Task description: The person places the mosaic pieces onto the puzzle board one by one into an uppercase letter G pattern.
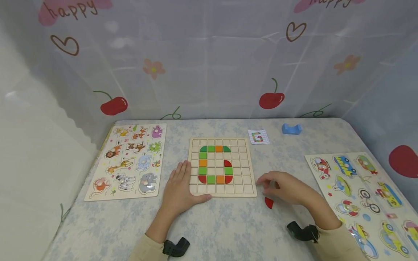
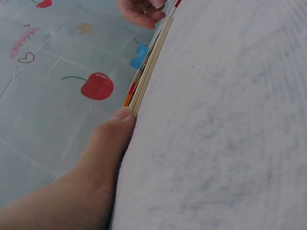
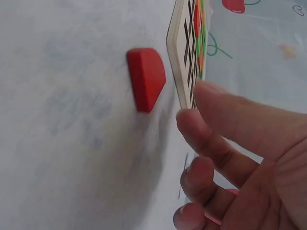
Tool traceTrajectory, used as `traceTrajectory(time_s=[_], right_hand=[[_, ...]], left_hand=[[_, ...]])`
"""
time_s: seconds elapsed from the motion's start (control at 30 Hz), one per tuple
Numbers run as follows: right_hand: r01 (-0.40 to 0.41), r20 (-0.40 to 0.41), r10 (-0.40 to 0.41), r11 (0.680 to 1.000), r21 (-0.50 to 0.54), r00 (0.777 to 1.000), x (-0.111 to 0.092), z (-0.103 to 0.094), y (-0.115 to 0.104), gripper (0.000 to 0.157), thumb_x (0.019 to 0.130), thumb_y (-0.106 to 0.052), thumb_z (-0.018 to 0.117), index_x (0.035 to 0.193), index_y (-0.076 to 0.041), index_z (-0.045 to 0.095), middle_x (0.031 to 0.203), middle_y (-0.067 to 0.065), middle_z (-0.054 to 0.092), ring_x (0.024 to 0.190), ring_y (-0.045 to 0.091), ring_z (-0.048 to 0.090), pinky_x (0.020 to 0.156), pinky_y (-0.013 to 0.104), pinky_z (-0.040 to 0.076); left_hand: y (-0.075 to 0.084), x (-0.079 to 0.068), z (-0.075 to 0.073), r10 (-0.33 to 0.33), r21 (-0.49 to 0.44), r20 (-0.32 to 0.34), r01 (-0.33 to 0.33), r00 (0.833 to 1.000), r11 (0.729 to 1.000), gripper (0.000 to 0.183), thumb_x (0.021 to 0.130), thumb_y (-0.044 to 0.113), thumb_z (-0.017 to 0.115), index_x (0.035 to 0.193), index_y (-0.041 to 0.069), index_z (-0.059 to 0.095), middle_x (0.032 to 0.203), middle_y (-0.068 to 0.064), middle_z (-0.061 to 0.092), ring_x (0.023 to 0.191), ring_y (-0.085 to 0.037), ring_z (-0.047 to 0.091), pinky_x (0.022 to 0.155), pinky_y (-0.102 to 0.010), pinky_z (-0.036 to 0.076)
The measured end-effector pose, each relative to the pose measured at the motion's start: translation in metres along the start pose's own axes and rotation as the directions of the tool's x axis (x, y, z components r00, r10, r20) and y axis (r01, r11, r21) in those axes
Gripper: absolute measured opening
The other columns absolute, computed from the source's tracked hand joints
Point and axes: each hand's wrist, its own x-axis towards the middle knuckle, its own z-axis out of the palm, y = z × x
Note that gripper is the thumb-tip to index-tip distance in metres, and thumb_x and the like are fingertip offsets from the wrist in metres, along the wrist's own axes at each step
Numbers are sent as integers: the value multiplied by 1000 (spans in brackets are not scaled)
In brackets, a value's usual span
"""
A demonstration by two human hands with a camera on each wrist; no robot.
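Observation:
A square wooden grid board (image 1: 241, 170) lies on the table, with green, orange and red pieces set in it in a G-like outline. My left hand (image 1: 177, 188) rests along the board's left edge, fingers extended, thumb (image 2: 108, 139) against its front edge. At the board's right edge is my right hand (image 1: 284, 186), its fingers loosely bent. In the right wrist view nothing shows between its thumb (image 3: 240, 110) and fingers. Just below that hand a loose red quarter-round piece (image 1: 269, 203) lies on the tabletop, apart from the fingers.
Behind the board lie a small pattern card (image 1: 259, 137) and a blue bracket-shaped block (image 1: 291, 129). An animal puzzle board (image 1: 134, 188) is on the left, and a vehicle puzzle board (image 1: 356, 181) on the right. A printed curtain (image 1: 205, 72) hangs behind the table.

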Motion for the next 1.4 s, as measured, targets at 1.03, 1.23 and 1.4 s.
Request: traceTrajectory(time_s=[1.03, 1.23, 1.4], right_hand=[[32, -26, -29, 991, 126, 999, -15, 10, 25, 17, 87, -26, 77, 91, -19, 62, 78, -5, 56, 67, 5, 47, 59, 21, 42], [14, -135, 1, 993, 114, 991, 6, 9, 18, 13, 89, -24, 75, 93, -20, 62, 88, -4, 62, 70, 10, 51, 62, 22, 45], [14, -161, 7, 992, 126, 987, 38, 10, -3, 14, 89, -20, 75, 93, -19, 62, 91, -1, 63, 70, 16, 51, 60, 24, 44]], left_hand=[[-1, 1, 0, -7, -7, 20, 7, 1000, 1000, 136, 63, 84, 67, 159, 4, 14, 167, -12, 16, 156, -28, 12, 127, -47, 14], [-1, 1, 0, -6, -3, 23, 7, 1000, 1000, 136, 63, 86, 66, 159, 4, 14, 167, -12, 16, 156, -27, 12, 127, -46, 14], [-1, 1, 0, -6, 1, 23, 6, 1000, 1000, 136, 63, 85, 66, 159, 4, 14, 167, -11, 16, 156, -27, 12, 127, -46, 14]])
